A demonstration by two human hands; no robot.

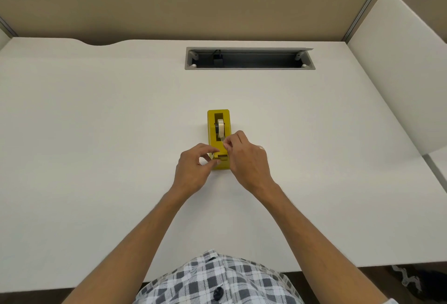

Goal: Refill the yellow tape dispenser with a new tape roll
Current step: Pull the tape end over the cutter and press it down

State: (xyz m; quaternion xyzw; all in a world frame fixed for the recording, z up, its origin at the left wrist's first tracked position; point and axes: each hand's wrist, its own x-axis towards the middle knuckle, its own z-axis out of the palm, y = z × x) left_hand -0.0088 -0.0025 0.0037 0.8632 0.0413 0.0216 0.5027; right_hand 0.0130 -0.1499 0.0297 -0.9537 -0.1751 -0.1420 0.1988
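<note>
Roll (220, 128) seated in dispenser (218, 139), mid-counter (96, 134). My right hand (246, 158) pinches the tape end toward the cutter; left hand (193, 170) grips the dispenser's front. Left: stick end down.

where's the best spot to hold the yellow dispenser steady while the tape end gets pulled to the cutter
Probably the yellow tape dispenser by its long flat side walls near the cutter end, coming from the left. The left hand already holds there, the right hand pinches the tape end over the top, and the tape roll fills the open slot.
</note>
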